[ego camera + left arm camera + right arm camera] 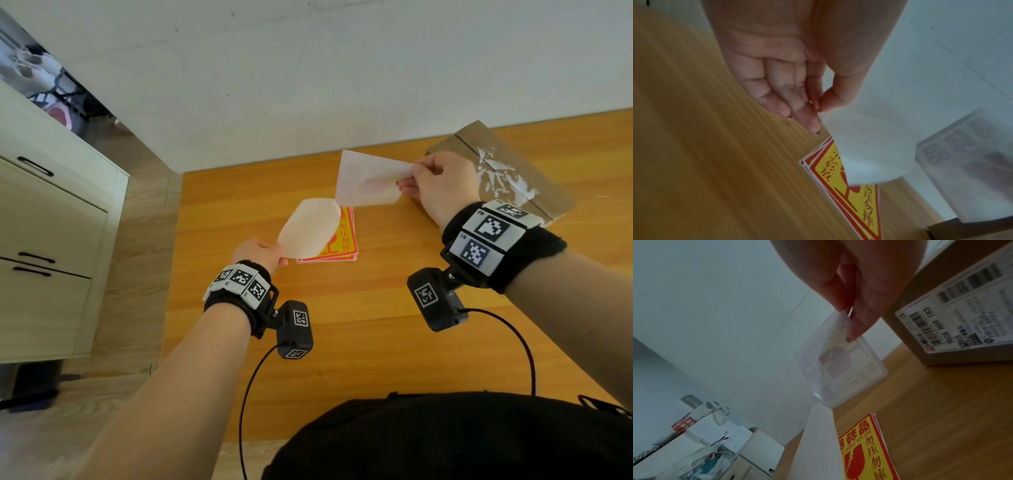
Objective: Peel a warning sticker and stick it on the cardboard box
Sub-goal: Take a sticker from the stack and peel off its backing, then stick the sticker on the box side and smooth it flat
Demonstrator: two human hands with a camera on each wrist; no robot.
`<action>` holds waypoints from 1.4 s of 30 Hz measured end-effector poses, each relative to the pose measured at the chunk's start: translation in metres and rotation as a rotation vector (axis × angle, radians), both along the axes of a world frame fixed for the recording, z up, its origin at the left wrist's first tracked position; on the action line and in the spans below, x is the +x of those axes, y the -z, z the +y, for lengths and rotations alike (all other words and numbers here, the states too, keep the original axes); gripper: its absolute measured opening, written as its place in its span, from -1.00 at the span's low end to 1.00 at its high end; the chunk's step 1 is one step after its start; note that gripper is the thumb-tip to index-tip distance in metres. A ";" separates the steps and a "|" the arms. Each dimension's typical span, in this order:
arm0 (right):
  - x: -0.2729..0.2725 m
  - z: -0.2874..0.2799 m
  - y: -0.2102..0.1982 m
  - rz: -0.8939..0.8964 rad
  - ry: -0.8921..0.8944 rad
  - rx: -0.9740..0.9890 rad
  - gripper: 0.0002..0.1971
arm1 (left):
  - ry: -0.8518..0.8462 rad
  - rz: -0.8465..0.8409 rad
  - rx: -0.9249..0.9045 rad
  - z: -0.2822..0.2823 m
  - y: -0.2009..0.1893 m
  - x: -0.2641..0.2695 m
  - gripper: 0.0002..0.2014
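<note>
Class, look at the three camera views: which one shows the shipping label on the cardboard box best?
The right wrist view: the shipping label faces the camera on the cardboard box, with barcodes and printed characters sharp enough to see. The left wrist view shows it only blurred. The head view shows the box top, not the label.

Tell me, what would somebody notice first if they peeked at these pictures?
Probably the two hands held up over the orange wooden table, each pinching a pale sheet: the right hand holds the peeled sticker by its corner, and the left hand holds the curled backing paper. Under the backing paper lies a bright red and yellow sticker stack, and the cardboard box sits behind the right hand.
</note>
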State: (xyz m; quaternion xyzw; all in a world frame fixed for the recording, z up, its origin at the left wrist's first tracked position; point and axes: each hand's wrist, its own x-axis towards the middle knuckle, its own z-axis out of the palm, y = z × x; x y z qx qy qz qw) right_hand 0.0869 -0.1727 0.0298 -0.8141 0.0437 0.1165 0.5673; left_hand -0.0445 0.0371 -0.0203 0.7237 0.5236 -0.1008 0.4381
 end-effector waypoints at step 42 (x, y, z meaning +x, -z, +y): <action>-0.021 -0.040 -0.030 -0.478 -0.418 -0.178 -0.81 | 0.278 -0.563 0.115 -0.098 -0.092 0.069 -0.82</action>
